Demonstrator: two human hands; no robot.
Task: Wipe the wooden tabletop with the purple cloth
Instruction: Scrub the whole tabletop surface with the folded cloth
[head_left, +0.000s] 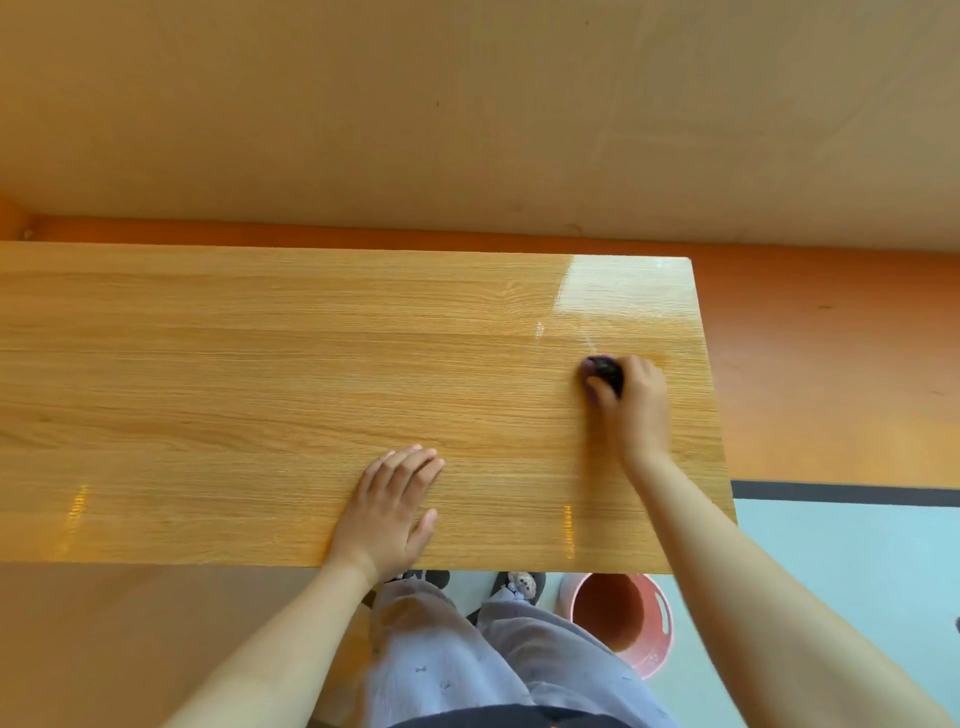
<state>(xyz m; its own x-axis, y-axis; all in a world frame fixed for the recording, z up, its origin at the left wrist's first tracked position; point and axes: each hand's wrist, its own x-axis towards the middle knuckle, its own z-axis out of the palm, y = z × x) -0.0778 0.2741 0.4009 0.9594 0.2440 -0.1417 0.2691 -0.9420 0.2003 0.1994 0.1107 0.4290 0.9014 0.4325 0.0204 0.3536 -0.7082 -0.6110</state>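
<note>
The wooden tabletop fills the middle of the head view, with a glossy wet-looking patch near its far right corner. My right hand grips a bunched purple cloth and holds it against the wood near the right end. Only a small dark-purple wad of the cloth shows past my fingers. My left hand rests flat on the tabletop near the front edge, fingers straight and together, holding nothing.
A pink bucket stands on the pale floor under the table's front right corner, beside my feet. A beige wall rises behind the table. Orange floor lies to the right of the table's end.
</note>
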